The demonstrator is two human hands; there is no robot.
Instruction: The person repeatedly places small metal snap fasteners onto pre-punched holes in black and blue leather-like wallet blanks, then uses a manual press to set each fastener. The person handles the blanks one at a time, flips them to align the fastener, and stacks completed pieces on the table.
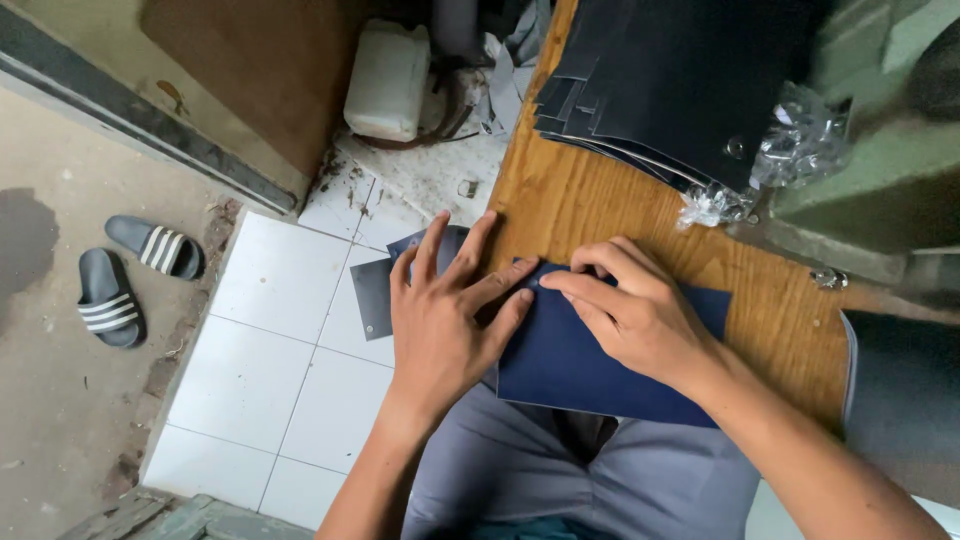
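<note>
Blue sheet (600, 365) is pressed flat on the bench (560, 210) by left hand (445, 320) and right hand (635, 310), fingers spread, nothing gripped. Lining up seems underway; a careful edge pinch is needed next.

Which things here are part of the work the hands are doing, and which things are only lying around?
Part of the work:
- left hand and right hand, both pressing on the dark blue sheet
- wooden table under it
- stack of dark sheets

Only lying around:
- pair of striped slippers
- white plastic canister
- crumpled clear plastic
</note>
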